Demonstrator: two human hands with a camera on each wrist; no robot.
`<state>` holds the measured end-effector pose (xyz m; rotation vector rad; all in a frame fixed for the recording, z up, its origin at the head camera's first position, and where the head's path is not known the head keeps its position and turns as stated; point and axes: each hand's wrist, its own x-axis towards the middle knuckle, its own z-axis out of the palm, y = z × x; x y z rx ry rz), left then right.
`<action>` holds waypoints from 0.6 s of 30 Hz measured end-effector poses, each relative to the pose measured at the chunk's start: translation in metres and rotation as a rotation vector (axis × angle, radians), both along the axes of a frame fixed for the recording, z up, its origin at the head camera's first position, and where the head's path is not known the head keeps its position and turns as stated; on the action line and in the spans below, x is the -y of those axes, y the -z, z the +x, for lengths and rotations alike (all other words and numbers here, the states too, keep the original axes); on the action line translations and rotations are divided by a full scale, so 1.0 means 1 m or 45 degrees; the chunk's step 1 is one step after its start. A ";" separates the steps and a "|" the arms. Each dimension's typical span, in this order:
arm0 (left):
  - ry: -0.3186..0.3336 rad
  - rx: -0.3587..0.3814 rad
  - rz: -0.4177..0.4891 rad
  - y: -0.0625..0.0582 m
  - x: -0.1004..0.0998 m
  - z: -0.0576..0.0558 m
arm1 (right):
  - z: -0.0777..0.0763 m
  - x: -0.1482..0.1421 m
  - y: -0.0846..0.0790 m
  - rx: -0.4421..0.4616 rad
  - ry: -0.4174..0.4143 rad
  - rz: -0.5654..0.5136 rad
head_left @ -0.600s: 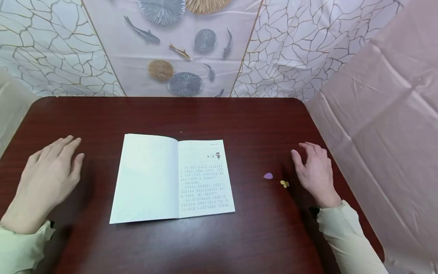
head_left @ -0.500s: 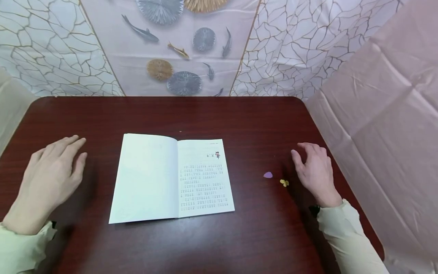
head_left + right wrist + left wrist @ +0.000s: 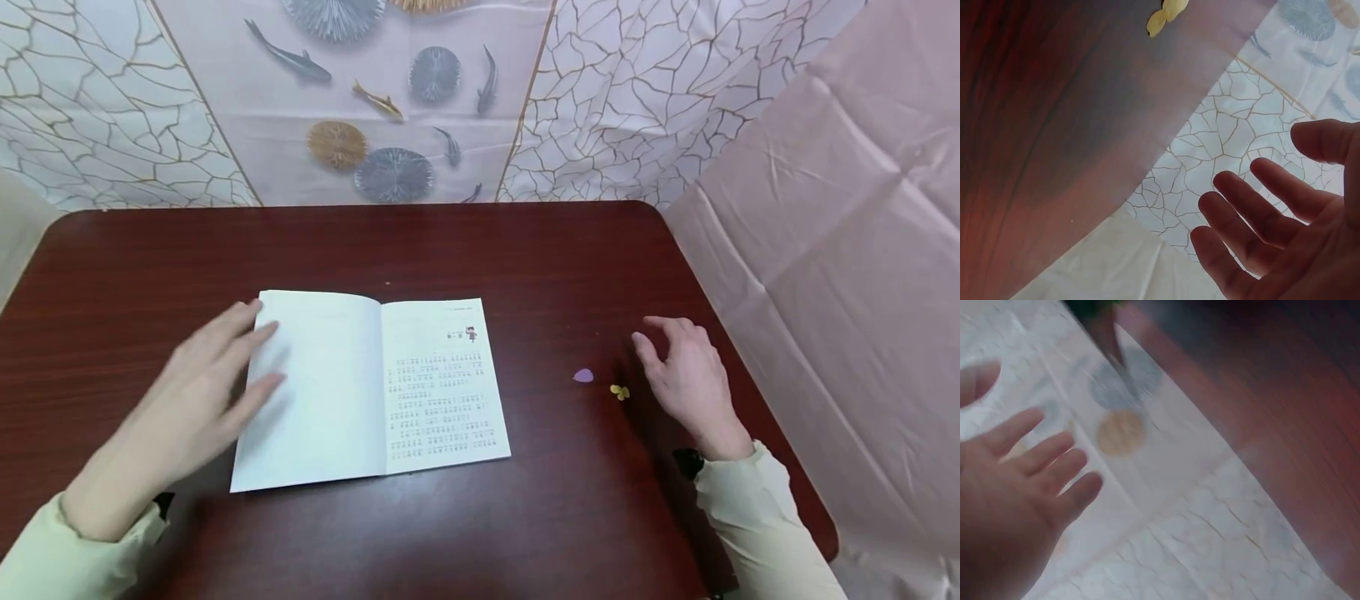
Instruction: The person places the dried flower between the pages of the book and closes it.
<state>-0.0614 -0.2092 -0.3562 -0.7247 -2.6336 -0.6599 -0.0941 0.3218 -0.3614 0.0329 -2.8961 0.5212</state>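
An open book point(image 3: 322, 392) lies on the dark red wooden table, its left page blank and its right page printed with text and a small cartoon figure. My left hand point(image 3: 198, 387) reaches over the book's left edge, fingers spread and holding nothing; in the left wrist view the same hand point(image 3: 1029, 481) shows loosely bent fingers. To the right of the book lie a purple petal point(image 3: 583, 376) and a small yellow flower point(image 3: 619, 392). My right hand point(image 3: 686, 379) is just right of the yellow flower, fingers relaxed, with nothing in it. The right wrist view shows yellow petals point(image 3: 1166, 15) at its top edge.
The table point(image 3: 450, 250) has rounded far corners. Behind it hangs a patterned cloth point(image 3: 397, 108) with fish and round shapes, and a pinkish cloth point(image 3: 840, 292) runs along the right side. A blurred dark pointed shape point(image 3: 1107, 337) shows at the top of the left wrist view.
My left hand has moved right, from the bare table to over the book's left edge. The right hand has barely moved. The head view has shifted slightly.
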 end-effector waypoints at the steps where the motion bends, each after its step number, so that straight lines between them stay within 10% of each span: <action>1: 0.035 0.027 -0.019 0.001 -0.005 0.002 | 0.001 0.001 0.001 0.000 0.003 -0.004; 18: 0.085 0.306 -0.200 0.028 -0.015 0.020 | 0.011 0.004 0.007 0.119 -0.036 -0.017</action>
